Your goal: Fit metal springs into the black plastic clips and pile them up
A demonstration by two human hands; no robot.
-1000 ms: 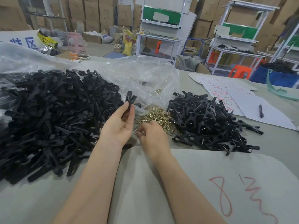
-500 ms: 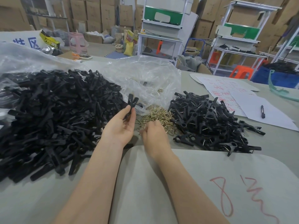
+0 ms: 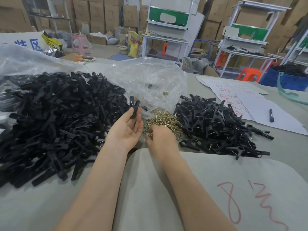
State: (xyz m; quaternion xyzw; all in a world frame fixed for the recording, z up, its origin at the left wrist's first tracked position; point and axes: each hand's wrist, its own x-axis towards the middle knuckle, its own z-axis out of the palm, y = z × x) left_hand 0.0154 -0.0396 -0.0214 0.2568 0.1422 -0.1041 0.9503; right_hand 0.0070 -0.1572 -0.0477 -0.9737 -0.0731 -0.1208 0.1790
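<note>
My left hand (image 3: 125, 130) holds a black plastic clip (image 3: 134, 106) between thumb and fingertips, its two arms pointing up. Just to its right, my right hand (image 3: 160, 139) lies palm down on the near edge of the heap of brass-coloured metal springs (image 3: 164, 120), its fingers curled and pinching a spring (image 3: 146, 133). A big pile of black clip parts (image 3: 55, 119) covers the table on the left. On the right lies a smaller pile of clips with springs fitted (image 3: 215, 124).
A crumpled clear plastic bag (image 3: 150, 80) lies behind the springs. White sheets with red writing (image 3: 233, 95) and a pen (image 3: 271, 115) lie at the right. A grey board with red marks (image 3: 233, 189) sits at the near edge. Shelves and cartons stand beyond the table.
My right hand has shifted slightly over the spring heap and drawn a spring toward its near edge. My left hand keeps the clip almost still.
</note>
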